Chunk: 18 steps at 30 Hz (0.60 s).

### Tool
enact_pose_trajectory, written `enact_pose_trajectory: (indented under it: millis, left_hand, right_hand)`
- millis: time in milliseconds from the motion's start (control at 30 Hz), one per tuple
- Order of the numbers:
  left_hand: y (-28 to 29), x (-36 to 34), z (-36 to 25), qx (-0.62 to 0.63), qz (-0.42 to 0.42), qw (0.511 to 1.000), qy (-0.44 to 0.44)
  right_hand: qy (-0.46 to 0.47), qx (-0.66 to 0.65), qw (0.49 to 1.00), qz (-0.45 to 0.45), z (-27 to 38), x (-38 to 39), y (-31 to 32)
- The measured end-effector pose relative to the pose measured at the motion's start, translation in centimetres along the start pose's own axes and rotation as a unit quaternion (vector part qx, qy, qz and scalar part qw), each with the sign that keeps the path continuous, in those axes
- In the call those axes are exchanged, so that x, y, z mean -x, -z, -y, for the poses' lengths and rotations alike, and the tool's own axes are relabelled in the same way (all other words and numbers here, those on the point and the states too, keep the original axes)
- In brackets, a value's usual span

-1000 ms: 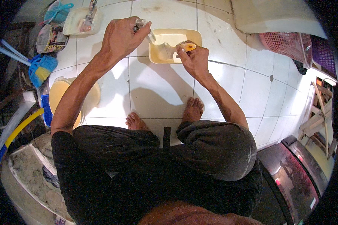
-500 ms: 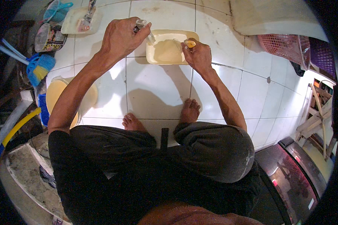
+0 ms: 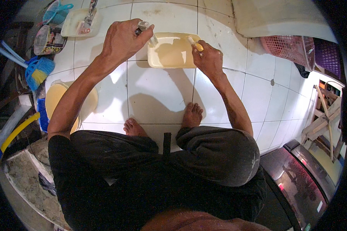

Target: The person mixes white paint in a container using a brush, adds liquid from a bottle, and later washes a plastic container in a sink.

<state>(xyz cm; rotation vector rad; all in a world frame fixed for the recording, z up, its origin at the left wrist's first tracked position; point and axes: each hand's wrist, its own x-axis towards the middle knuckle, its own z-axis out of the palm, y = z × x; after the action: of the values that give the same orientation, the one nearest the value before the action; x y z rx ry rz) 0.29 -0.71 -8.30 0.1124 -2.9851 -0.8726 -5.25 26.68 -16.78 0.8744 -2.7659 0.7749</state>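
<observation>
A shallow cream tray on the tiles holds pale cream liquid that looks like paint. Over its left end, my left hand grips a greyish-white handled tool, whose pale lower end reaches the tray's left edge. At the right rim, my right hand is closed on a small yellow-handled tool with a pale tip. That tip lies over the tray's far right corner. My fingers partly hide both tools, so their exact kind does not show.
A cream bucket stands beside my left forearm. Far left are a second pale tray, a decorated tub, a blue dipper and a blue-yellow brush. Right are a pink basket and wooden frame.
My right hand has shifted right and slightly nearer, drawing the yellow-handled tool from the tray's middle toward its right rim. My left hand stays nearly in place.
</observation>
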Motion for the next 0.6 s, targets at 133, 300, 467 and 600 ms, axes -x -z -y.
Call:
enact_pose_trajectory:
  millis: [133, 300, 467, 600]
  left_hand:
    - [0.0, -0.1, 0.1, -0.015, 0.007, 1.000, 0.001]
    - [0.1, 0.1, 0.0, -0.010, 0.010, 1.000, 0.010]
    - [0.2, 0.1, -0.3, 0.010, -0.012, 1.000, 0.000]
    - [0.4, 0.2, -0.5, 0.009, -0.006, 1.000, -0.003]
  right_hand:
    - [0.027, -0.017, 0.999, 0.010, 0.4, 0.7, -2.4]
    - [0.003, -0.113, 0.992, 0.060, 2.8, 1.9, -3.3]
    - [-0.008, -0.171, 0.980, 0.104, 4.2, 2.1, -2.8]
    - [0.017, -0.168, 0.980, 0.110, 3.8, 1.9, -2.4]
